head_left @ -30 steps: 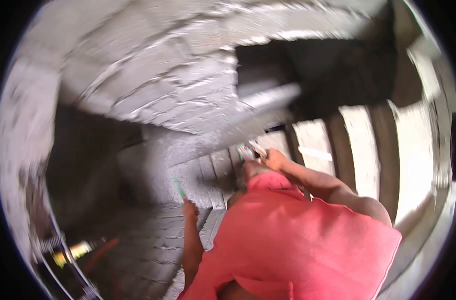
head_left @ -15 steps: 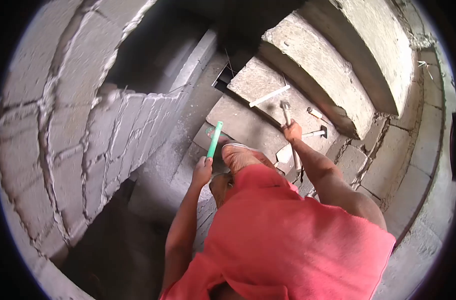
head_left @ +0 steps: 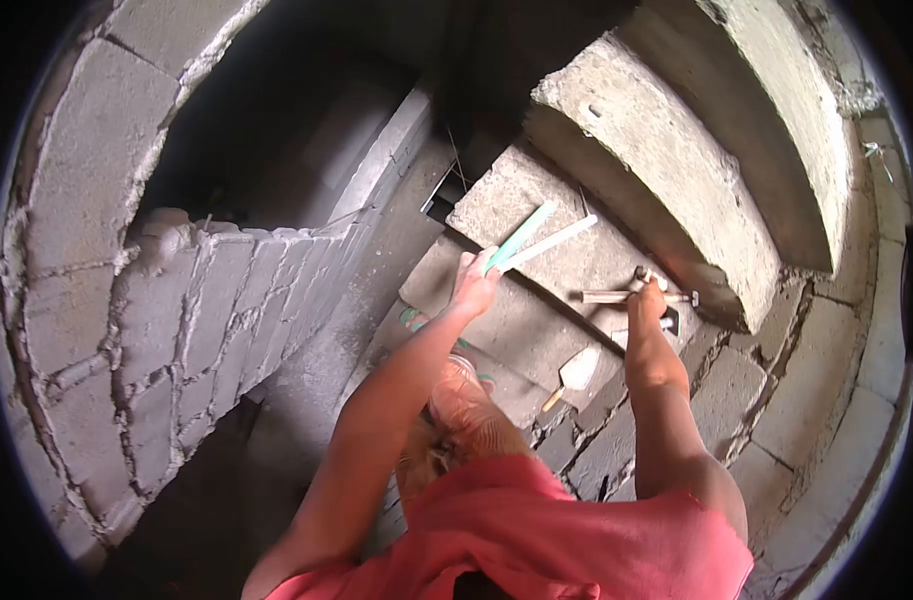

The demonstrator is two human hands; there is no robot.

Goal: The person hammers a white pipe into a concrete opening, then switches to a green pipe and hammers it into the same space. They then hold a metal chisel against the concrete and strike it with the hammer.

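My left hand is closed around one end of a long, narrow green bar, which slants over the concrete step. A white strip lies on that step, close beside the bar. Over the right part of the step, my right hand is closed on a wooden-handled hammer; the handle points left and my fingers partly cover the tool. Just below that hand rests a black-headed mallet, partly hidden by my wrist. A trowel with a wooden handle lies nearer my body.
Higher concrete steps rise at the upper right. A block wall stands on the left, with a dark opening behind it. Another block wall curves along the right. My leg is below the lower step.
My left hand has moved up and right with the green bar, bringing it beside the white strip. My right hand has lowered right, and the hammer has turned from upright to sideways. The trowel is uncovered.
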